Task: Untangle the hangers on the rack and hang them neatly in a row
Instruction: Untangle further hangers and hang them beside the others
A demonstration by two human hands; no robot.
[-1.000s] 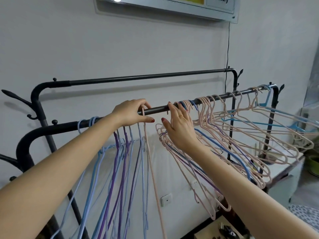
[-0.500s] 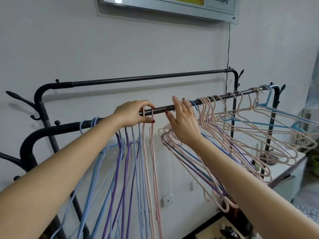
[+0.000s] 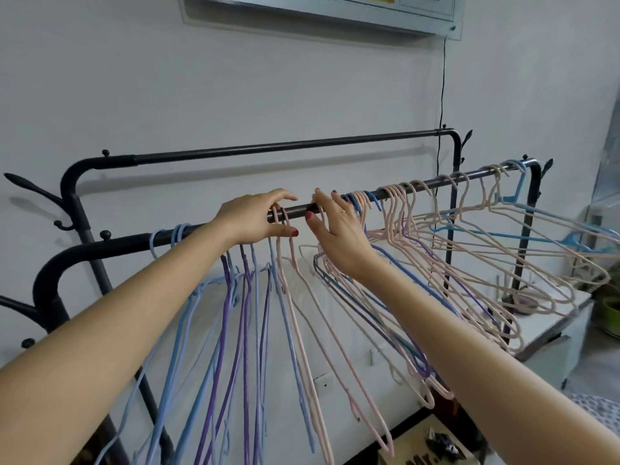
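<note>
Hangers occupy the front rail [image 3: 295, 211] of a black metal rack [image 3: 72, 193], which runs from 9 o'clock up toward 2 o'clock across the view; a second, bare rail [image 3: 285, 147] stands behind it against the white wall [image 3: 235, 95]. Left hand [image 3: 255, 218] is at frame centre, reaching over the front rail, thumb and fingers closed in a pinch on the hooks of two pink hangers [image 3: 302, 297] where they sit on the bar. Left of that hand, toward 8 o'clock, a group of blue and purple hangers [image 3: 235, 330] hangs straight down in a close, fairly even row, with two blue hooks [image 3: 167, 234] set a little apart further left on the rail. Right hand [image 3: 339, 229] is just beside the left, at its 3 o'clock, fingers spread and extended over the rail, thumb below it; a ring shows on one finger. Whether it grips any hook cannot be told. Beyond it, from centre toward 3 o'clock, a mass of pink, blue and purple hangers [image 3: 469, 263] hangs at crossed angles, shoulders overlapping and interlocked. A bright blue hanger [image 3: 516, 186] sits near the rail's far end at 2 o'clock. A white cabinet [image 3: 553, 330] stands below at 4 o'clock, and a framed panel [image 3: 318, 8] is on the wall at 12 o'clock.
</note>
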